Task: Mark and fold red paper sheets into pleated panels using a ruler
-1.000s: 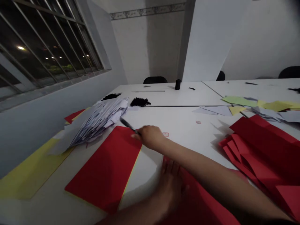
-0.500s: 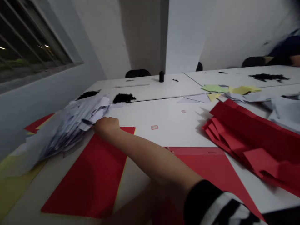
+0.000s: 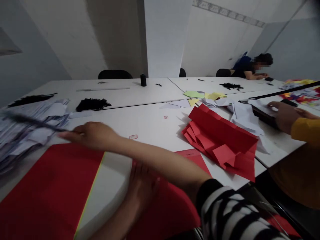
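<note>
My right arm, in a black and white striped sleeve, crosses over my left one. In a closed grip, my right hand holds a long, thin dark tool, smeared by motion, whose kind I cannot make out. It points left over a heap of white paper. Below this hand lies a red sheet with a yellow edge. My left hand, fingers stretched out, presses on another red sheet at the front. My right forearm passes above part of that sheet.
Folded red paper lies right of centre. Behind it are yellow and white scraps. Black thread bundles and a black spool are farther back. At right, a co-worker's hand works by a paper cutter; another person sits beyond.
The view has turned right, bringing the co-worker's hands and the seated person into sight. My left hand now shows more fully. More of the dark tool is visible in my right hand.
</note>
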